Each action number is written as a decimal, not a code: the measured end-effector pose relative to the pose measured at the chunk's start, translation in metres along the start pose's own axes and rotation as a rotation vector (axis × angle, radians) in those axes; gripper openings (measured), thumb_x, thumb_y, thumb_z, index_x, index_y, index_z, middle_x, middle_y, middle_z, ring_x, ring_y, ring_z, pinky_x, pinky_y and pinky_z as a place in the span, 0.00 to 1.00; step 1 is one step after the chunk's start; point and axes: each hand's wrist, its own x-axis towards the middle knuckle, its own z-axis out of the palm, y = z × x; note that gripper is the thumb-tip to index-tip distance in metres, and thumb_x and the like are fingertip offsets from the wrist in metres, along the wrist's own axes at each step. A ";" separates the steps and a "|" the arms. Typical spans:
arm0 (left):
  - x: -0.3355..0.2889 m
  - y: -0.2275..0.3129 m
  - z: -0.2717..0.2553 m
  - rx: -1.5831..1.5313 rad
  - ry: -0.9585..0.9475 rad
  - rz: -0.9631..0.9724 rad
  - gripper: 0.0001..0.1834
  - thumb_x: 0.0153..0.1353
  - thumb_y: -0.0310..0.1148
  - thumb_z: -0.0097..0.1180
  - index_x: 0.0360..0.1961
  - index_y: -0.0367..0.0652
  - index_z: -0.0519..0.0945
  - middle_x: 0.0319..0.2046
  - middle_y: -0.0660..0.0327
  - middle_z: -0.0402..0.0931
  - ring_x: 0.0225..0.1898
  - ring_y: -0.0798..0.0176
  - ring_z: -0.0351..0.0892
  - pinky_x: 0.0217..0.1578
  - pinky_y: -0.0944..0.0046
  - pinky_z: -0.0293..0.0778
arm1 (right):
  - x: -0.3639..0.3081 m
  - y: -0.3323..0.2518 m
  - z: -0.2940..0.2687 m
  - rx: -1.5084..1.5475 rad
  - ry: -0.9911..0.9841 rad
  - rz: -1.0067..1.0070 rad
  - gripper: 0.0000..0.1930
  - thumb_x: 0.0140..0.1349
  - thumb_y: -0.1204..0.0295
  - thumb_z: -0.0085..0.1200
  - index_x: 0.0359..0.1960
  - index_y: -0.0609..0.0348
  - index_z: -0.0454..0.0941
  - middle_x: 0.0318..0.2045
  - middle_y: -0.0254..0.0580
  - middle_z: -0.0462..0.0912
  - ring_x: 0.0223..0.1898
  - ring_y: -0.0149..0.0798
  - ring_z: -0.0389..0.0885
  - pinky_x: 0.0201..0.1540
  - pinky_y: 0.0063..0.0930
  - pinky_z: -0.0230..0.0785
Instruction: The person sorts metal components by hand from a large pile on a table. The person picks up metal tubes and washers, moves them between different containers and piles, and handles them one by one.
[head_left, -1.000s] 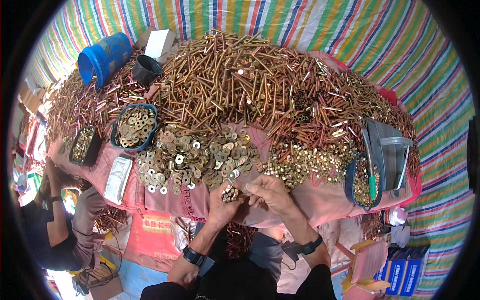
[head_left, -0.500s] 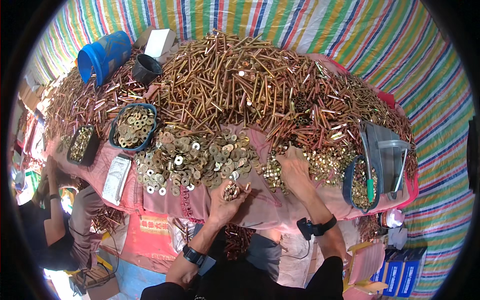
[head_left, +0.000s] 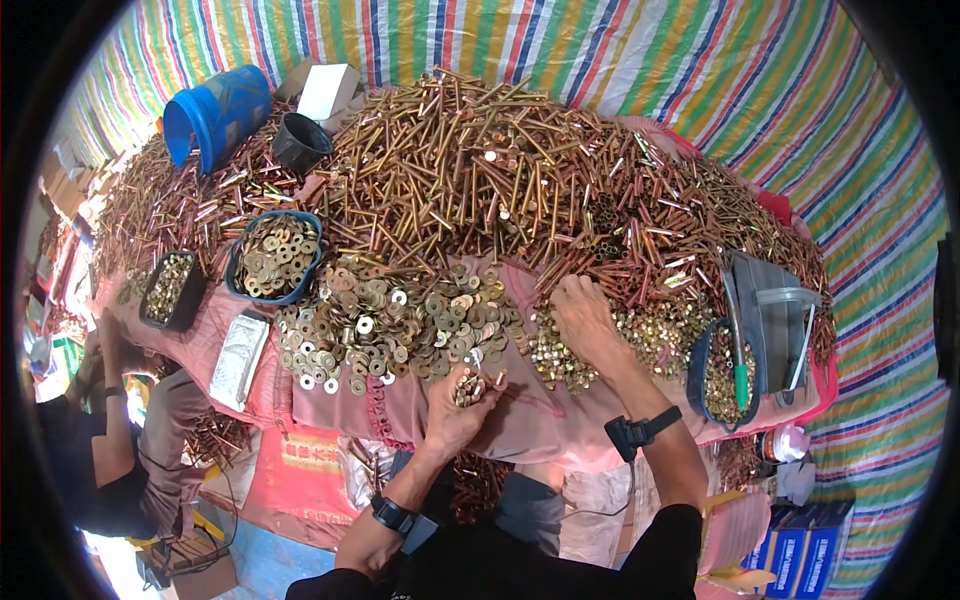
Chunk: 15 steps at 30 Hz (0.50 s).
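My left hand (head_left: 455, 415) is closed around a bunch of small brassy metal pieces (head_left: 468, 389), held just in front of the washer pile (head_left: 400, 318); their exact kind is too small to tell. At the left edge of the pile of small brassy nuts (head_left: 650, 335), close below the long metal bolts (head_left: 470, 170), is my right hand (head_left: 590, 325). Its fingers are curled down and together, and whatever is between them is hidden. Reddish metal sleeves (head_left: 635, 275) lie just beyond that hand.
A blue tub (head_left: 232, 283) of washers and a dark tray (head_left: 190, 312) of nuts stand left. Another blue tub (head_left: 705, 395) of nuts stands right, beside a grey container (head_left: 768, 345). A blue bucket (head_left: 235, 115) lies at the back. A co-worker's arm (head_left: 110, 430) shows far left.
My right hand has shifted slightly up and left, its fingers now at the sleeves' edge. My left hand stays by the washers, still gripping the bunch. The view has moved slightly.
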 end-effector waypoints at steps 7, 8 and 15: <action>0.000 -0.001 0.001 -0.006 0.001 -0.007 0.11 0.63 0.12 0.64 0.39 0.36 0.77 0.39 0.62 0.83 0.41 0.70 0.84 0.47 0.68 0.82 | -0.022 -0.031 -0.018 1.187 0.364 0.528 0.11 0.70 0.77 0.63 0.49 0.67 0.75 0.37 0.46 0.86 0.32 0.33 0.83 0.31 0.25 0.76; 0.000 0.000 0.001 0.013 0.005 -0.026 0.11 0.64 0.12 0.65 0.39 0.36 0.77 0.38 0.62 0.83 0.41 0.70 0.83 0.47 0.68 0.81 | -0.026 -0.038 -0.019 1.403 0.443 0.551 0.12 0.70 0.78 0.62 0.50 0.67 0.74 0.38 0.47 0.86 0.32 0.32 0.83 0.33 0.24 0.78; 0.001 0.005 0.007 -0.050 0.065 0.043 0.07 0.63 0.18 0.68 0.36 0.38 0.80 0.26 0.72 0.77 0.30 0.79 0.72 0.30 0.73 0.70 | -0.077 -0.088 -0.003 1.206 -0.009 0.638 0.11 0.68 0.78 0.62 0.49 0.65 0.76 0.37 0.47 0.87 0.37 0.39 0.87 0.40 0.31 0.82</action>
